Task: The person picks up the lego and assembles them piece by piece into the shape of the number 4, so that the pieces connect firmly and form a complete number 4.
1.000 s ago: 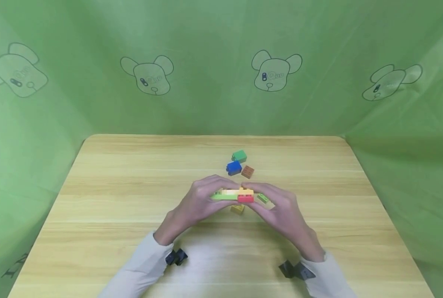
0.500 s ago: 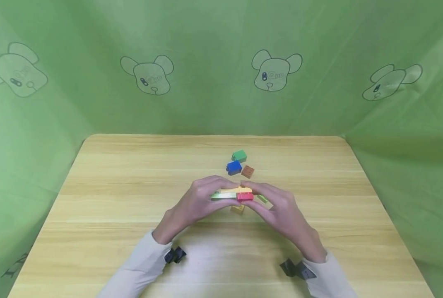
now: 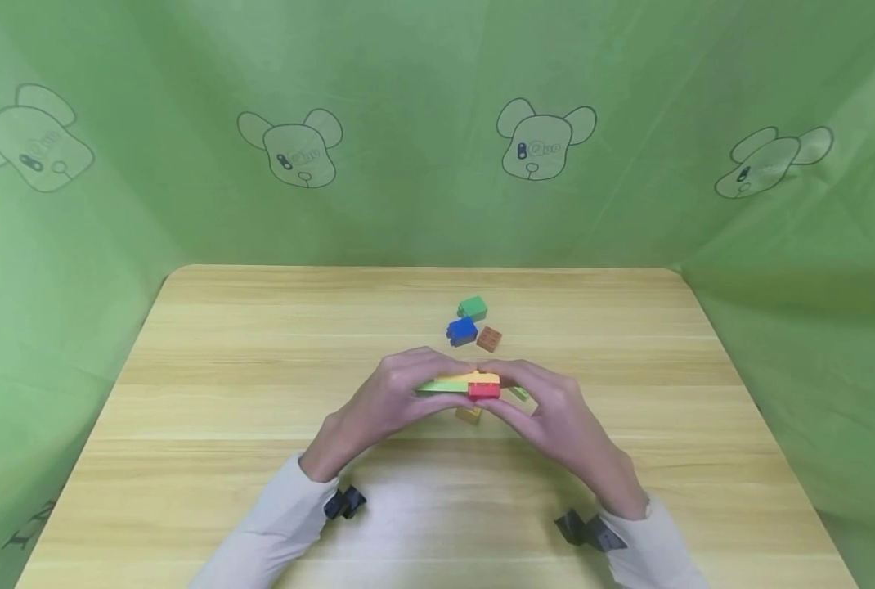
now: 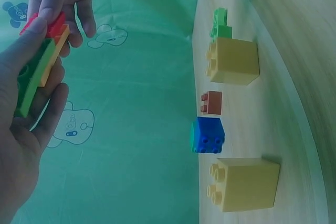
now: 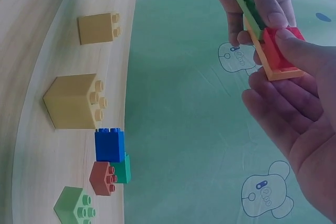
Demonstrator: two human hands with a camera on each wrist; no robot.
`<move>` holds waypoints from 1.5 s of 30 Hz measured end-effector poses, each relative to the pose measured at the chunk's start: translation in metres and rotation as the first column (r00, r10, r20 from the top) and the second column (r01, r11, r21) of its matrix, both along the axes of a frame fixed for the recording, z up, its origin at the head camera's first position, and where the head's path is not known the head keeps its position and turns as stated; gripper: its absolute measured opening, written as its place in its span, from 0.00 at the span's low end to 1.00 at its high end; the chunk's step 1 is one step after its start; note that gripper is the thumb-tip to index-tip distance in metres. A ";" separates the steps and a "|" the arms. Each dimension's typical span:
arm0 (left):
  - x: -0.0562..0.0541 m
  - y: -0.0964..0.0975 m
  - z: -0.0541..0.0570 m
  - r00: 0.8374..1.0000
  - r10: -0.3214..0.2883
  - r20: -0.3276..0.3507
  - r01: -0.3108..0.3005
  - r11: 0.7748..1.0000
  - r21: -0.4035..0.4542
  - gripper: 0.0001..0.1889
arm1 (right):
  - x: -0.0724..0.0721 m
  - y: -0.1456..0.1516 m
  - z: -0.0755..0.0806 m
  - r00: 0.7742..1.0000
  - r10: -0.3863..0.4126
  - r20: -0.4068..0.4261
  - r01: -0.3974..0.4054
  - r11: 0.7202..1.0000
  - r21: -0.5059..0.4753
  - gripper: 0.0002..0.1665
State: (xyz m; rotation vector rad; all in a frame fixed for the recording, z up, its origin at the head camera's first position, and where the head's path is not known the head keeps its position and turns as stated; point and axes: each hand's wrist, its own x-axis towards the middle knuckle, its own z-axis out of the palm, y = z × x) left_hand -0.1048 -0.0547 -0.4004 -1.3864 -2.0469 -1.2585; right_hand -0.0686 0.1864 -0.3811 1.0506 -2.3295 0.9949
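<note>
Across the green curtain [image 3: 415, 221], cartoon heads [image 3: 533, 164] carry lettering [image 3: 544, 150] too blurred to read; over the wood-grained table [image 3: 261, 352], left hand [image 3: 399, 388] and right hand [image 3: 550, 402], angled inward, pinch joined red, orange and green bricks [image 3: 463, 385].

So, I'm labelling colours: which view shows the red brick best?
Right wrist: the red brick looks largest there, though the right hand partly covers it. Head shows it small, side-on; left wrist shows it smaller, partly hidden.

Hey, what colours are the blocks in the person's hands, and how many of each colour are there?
Red block: 1
Green block: 1
Orange block: 1
Total blocks seen in the hands: 3
</note>
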 end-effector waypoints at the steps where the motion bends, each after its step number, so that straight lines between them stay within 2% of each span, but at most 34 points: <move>1: 0.000 0.000 0.000 1.000 0.000 -0.001 0.000 1.000 -0.002 0.20 | 0.000 0.000 0.000 1.000 0.000 0.000 0.000 1.000 0.001 0.26; 7: -0.001 0.000 0.001 1.000 -0.015 -0.010 0.015 1.000 -0.013 0.20 | 0.000 -0.001 0.001 0.999 0.009 -0.031 -0.009 1.000 0.004 0.21; 14: 0.000 -0.001 0.002 1.000 -0.027 -0.011 0.027 0.999 -0.032 0.21 | 0.001 -0.001 0.001 0.999 0.030 -0.028 -0.030 0.999 0.026 0.24; 22: 0.000 0.001 0.000 1.000 -0.001 -0.006 0.001 1.000 0.014 0.20 | 0.001 -0.003 0.001 0.998 0.020 -0.059 -0.019 1.000 0.016 0.25; 30: 0.001 0.002 -0.001 1.000 0.008 0.021 -0.008 1.000 0.003 0.18 | 0.002 -0.002 0.001 1.000 0.010 -0.006 -0.010 1.000 0.006 0.23; 37: 0.000 0.002 0.000 1.000 0.014 0.025 -0.014 1.000 0.017 0.19 | 0.002 -0.002 0.003 0.999 -0.026 0.035 0.025 0.999 0.028 0.28; 42: 0.000 0.003 0.000 0.999 0.033 0.028 -0.033 0.999 0.032 0.20 | 0.001 -0.004 0.002 0.999 -0.005 0.036 0.006 1.000 -0.017 0.23; 45: -0.001 0.004 -0.001 0.999 0.043 0.016 -0.043 0.998 0.048 0.20 | 0.001 -0.006 0.001 1.000 0.007 -0.009 -0.008 0.997 -0.072 0.18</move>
